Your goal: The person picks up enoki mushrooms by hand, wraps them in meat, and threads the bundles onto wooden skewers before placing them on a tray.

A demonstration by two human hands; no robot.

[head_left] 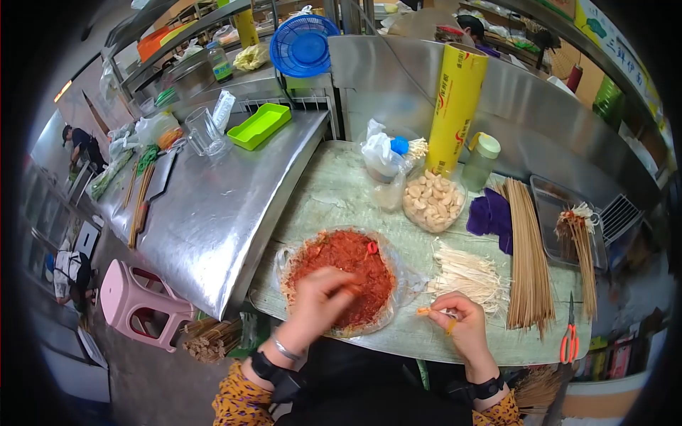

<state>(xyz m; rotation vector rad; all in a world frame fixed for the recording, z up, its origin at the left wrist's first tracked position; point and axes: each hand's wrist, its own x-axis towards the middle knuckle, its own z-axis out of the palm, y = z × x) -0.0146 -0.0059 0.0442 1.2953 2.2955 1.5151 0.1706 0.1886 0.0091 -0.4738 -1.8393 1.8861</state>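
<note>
My left hand [321, 304] hangs over a plastic-lined round container of chunky red sauce [380, 287]. Its fingers are curled together and partly blurred; what they hold, if anything, I cannot make out. To the right, my right hand [463, 325] pinches a small orange-stained piece [424, 311] between thumb and forefinger. A yellow-orange band shows on one of its fingers. Just beyond that hand lies a spread of thin, pale enoki mushrooms [465, 273]. A small bright red piece [372, 247] rests on the sauce.
Behind stand a bowl of peeled garlic cloves [432, 202], a yellow film roll [458, 106] and a lidded jar [482, 162]. Rightward lie a purple cloth [490, 216], wooden skewers [527, 263], a tray [543, 202] and orange-handled scissors [570, 337]. A steel table [213, 206] adjoins left.
</note>
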